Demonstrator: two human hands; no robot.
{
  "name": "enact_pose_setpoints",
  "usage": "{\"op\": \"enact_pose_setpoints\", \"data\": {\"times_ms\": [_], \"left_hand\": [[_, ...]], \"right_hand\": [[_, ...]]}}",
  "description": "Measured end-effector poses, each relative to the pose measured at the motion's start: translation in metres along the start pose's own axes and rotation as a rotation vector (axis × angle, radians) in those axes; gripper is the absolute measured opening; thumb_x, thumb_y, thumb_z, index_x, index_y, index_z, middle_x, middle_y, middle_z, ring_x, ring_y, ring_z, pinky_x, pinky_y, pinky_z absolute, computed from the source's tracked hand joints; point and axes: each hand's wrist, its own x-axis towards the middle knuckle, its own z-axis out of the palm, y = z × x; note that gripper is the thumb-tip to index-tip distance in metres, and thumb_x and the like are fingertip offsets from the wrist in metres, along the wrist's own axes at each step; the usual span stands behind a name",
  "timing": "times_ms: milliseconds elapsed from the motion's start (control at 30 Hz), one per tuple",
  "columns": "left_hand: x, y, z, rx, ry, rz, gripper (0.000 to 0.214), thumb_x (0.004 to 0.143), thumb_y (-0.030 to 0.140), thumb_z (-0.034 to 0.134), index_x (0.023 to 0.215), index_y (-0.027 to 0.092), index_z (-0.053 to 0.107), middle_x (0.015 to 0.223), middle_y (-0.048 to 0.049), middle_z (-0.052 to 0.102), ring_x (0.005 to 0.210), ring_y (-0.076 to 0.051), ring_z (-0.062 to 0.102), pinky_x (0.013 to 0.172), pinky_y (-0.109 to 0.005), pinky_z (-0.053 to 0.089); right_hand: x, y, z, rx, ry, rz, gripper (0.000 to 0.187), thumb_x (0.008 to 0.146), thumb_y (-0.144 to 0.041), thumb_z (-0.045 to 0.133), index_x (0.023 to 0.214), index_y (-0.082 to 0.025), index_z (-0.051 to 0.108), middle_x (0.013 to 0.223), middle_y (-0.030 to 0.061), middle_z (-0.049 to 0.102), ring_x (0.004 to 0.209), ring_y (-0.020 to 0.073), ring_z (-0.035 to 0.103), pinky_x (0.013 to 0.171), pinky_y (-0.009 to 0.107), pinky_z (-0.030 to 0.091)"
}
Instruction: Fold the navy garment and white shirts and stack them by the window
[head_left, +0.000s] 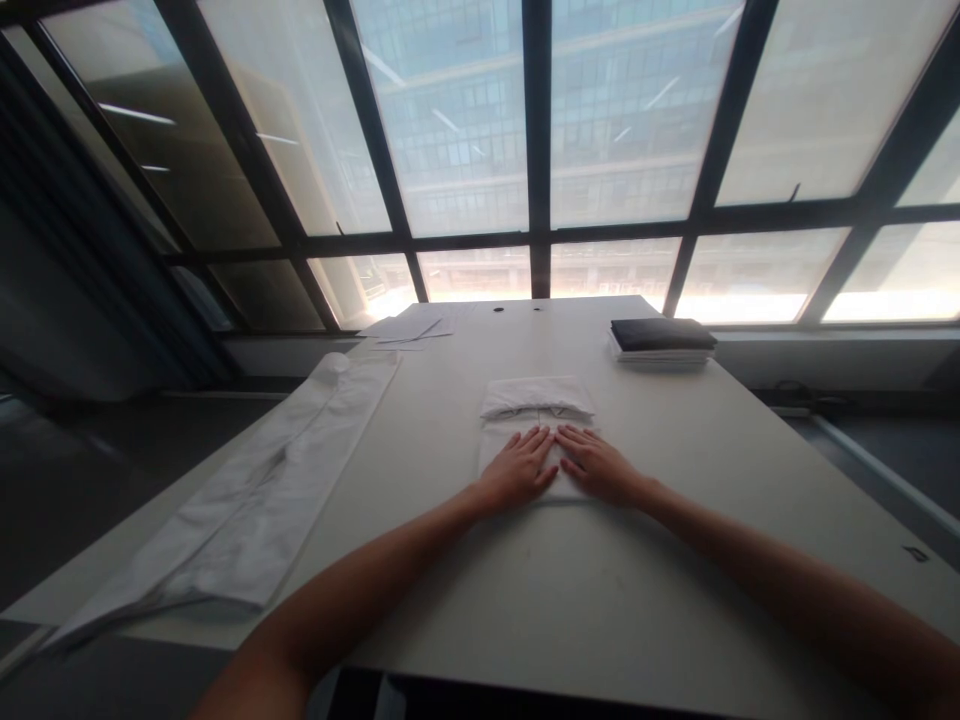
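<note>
A folded white shirt (pixel 536 398) lies in the middle of a long white table (pixel 645 600), its collar at the far side. My left hand (pixel 520 467) rests flat on the shirt's near half, fingers stretched out. My right hand (pixel 598 464) lies flat beside it, fingers extended too; the fingertips of both hands nearly meet at the shirt's centre. Neither hand holds anything.
A long white garment (pixel 262 500) lies stretched along the table's left edge. A stack of folded clothes (pixel 661 342), dark on top, sits at the far right. Sheets of paper (pixel 409 330) lie at the far left. Large windows rise behind the table.
</note>
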Motion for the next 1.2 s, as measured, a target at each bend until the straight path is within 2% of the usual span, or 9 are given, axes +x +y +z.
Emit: {"op": "enact_pose_setpoints", "data": {"times_ms": [433,600,700,800,1000,1200], "left_hand": [[-0.001,-0.001,0.001,0.013,0.013,0.010,0.067,0.106,0.052,0.024,0.159,0.012,0.027,0.165,-0.0153,0.026,0.155,-0.022,0.018,0.124,-0.042,0.014],[-0.003,0.002,-0.005,0.007,-0.057,-0.039,0.072,0.104,0.060,0.019,0.162,0.017,0.020,0.168,-0.0119,0.017,0.156,-0.026,0.011,0.124,-0.046,0.010],[-0.003,0.001,-0.008,0.005,-0.092,-0.061,0.077,0.103,0.064,0.018,0.162,0.016,0.017,0.168,-0.0127,0.012,0.156,-0.028,0.008,0.124,-0.048,0.008],[-0.005,-0.007,-0.008,0.014,-0.106,-0.092,0.079,0.102,0.065,0.020,0.162,0.013,0.017,0.168,-0.0142,0.011,0.156,-0.028,0.008,0.124,-0.047,0.008],[-0.025,-0.031,-0.011,0.063,-0.109,-0.243,0.075,0.103,0.056,0.026,0.161,0.007,0.020,0.167,-0.0171,0.014,0.156,-0.028,0.010,0.124,-0.046,0.009],[-0.052,-0.037,-0.022,0.035,-0.126,-0.375,0.077,0.102,0.057,0.025,0.160,0.006,0.020,0.167,-0.0183,0.011,0.156,-0.029,0.010,0.124,-0.050,0.010]], "right_hand": [[-0.001,-0.005,-0.007,-0.023,0.016,0.007,0.055,0.098,-0.030,0.047,0.151,-0.015,0.047,0.156,0.0158,0.044,0.148,0.0270,0.036,0.122,0.049,0.028],[-0.004,-0.004,-0.010,0.025,-0.020,-0.060,0.061,0.100,-0.043,0.047,0.157,-0.020,0.038,0.160,0.0112,0.037,0.151,0.0273,0.029,0.124,0.050,0.023],[-0.004,-0.001,-0.010,0.018,-0.066,-0.073,0.065,0.102,-0.050,0.043,0.159,-0.021,0.032,0.163,0.0094,0.031,0.152,0.0264,0.024,0.124,0.049,0.020],[-0.004,0.001,-0.011,-0.008,-0.085,-0.031,0.064,0.103,-0.051,0.038,0.158,-0.019,0.035,0.163,0.0111,0.030,0.153,0.0261,0.023,0.124,0.049,0.018],[-0.005,0.006,-0.016,-0.009,-0.109,-0.009,0.063,0.102,-0.048,0.040,0.157,-0.016,0.037,0.163,0.0121,0.029,0.153,0.0245,0.024,0.125,0.045,0.019],[-0.008,0.005,-0.014,-0.014,-0.083,0.027,0.064,0.101,-0.047,0.041,0.157,-0.015,0.037,0.163,0.0118,0.029,0.152,0.0255,0.025,0.125,0.047,0.020]]}}
